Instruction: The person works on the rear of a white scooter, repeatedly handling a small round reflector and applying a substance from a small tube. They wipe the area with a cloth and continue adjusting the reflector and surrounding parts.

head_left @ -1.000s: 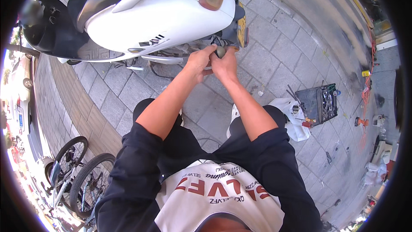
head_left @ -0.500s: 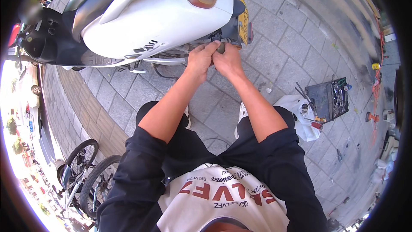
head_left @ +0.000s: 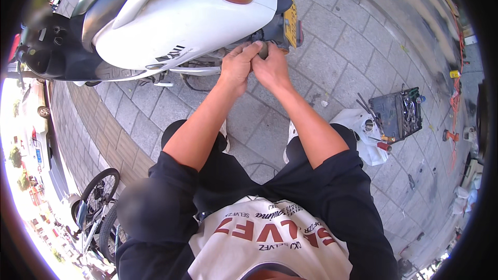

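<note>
A white electric scooter [head_left: 171, 26] stands in front of me, its rear end and yellow plate [head_left: 291, 18] toward the right. Both my hands are together low beside its rear wheel area, just under the white body panel. My left hand [head_left: 237, 66] has its fingers curled, and its thumb reaches over toward the right hand. My right hand [head_left: 271, 70] is closed round a small dark, rounded piece [head_left: 263, 51], whose kind I cannot make out. What the left fingers hold is hidden behind the hand.
On the paving to the right lie an open dark tool case [head_left: 397, 114] with several tools, a white plastic bag [head_left: 358, 135] and a red-handled tool [head_left: 384, 147]. Bicycles [head_left: 98, 202] stand at lower left. An orange cord [head_left: 457, 103] runs along the far right.
The scooter and both hands sit slightly higher and further left in the picture. My hands keep nearly the same grip. A dark blurred patch now covers part of my left sleeve.
</note>
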A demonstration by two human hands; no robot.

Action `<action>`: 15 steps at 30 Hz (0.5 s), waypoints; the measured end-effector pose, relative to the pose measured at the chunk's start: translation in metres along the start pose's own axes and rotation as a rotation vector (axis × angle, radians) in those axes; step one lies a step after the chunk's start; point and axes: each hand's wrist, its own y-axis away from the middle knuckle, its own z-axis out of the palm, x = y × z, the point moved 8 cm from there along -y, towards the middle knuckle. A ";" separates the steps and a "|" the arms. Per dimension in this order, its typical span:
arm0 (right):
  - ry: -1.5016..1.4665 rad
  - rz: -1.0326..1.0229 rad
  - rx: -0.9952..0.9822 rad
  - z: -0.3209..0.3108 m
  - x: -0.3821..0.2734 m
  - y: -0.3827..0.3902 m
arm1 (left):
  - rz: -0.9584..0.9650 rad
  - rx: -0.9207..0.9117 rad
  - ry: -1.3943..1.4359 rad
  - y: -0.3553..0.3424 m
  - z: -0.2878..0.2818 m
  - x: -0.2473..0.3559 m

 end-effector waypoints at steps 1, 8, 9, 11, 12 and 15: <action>-0.004 -0.003 0.000 0.001 0.002 -0.001 | 0.005 0.006 -0.003 0.000 0.001 -0.001; -0.033 0.042 -0.073 0.009 0.019 -0.003 | -0.024 0.063 -0.130 -0.008 -0.012 -0.014; -0.013 -0.013 -0.029 0.007 0.018 -0.003 | -0.023 0.051 -0.120 -0.007 -0.010 -0.014; -0.004 -0.056 0.016 0.004 0.021 -0.006 | -0.021 0.029 -0.099 -0.005 -0.006 -0.014; -0.017 -0.043 0.011 0.006 0.023 -0.006 | -0.011 0.036 -0.112 -0.005 -0.008 -0.013; -0.120 -0.010 0.016 0.010 0.031 -0.010 | 0.004 0.052 -0.134 -0.004 -0.007 -0.013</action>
